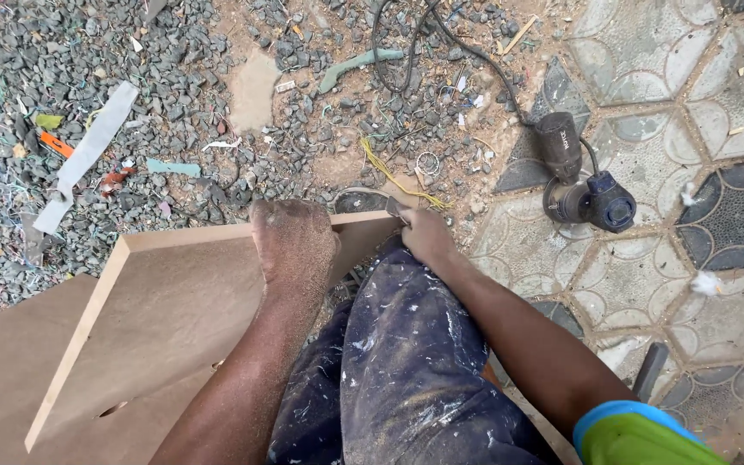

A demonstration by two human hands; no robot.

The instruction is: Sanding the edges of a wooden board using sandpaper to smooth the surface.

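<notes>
Biggest thing here is the ground: grey gravel (62, 60) over the left and top, patterned paving (691, 103) down the right side, with a sandy strip between them.

Next up, the board (174, 301), a flat brown sheet lying tilted over the gravel's lower left, its far edge running across mid-frame and its right corner ending just by the person's knee. A second brown sheet (2, 379) sits under it at the lower left corner.

The knee (406, 344) in dark paint-spattered trousers comes up from the bottom edge, pressed against the board's right end.

The left hand (290, 241) is balled into a fist, wrapped over the board's far edge and dusted with sawdust. The right hand (424, 234) is at the board's right corner, fingers curled tight; a small bit of something shows at its fingertips, but I can't tell what it is. The two hands are close together along that same edge, not touching.

A black power tool (583, 185) lies on the paving near the top right, well apart from the hands, its cable (441, 34) snaking up over the gravel.

Smaller bits: a pale strip (88, 155) on the gravel at left, a yellow strand (393, 176) just beyond the board's corner, and a green-and-blue thing (639, 435) at the bottom right edge.
</notes>
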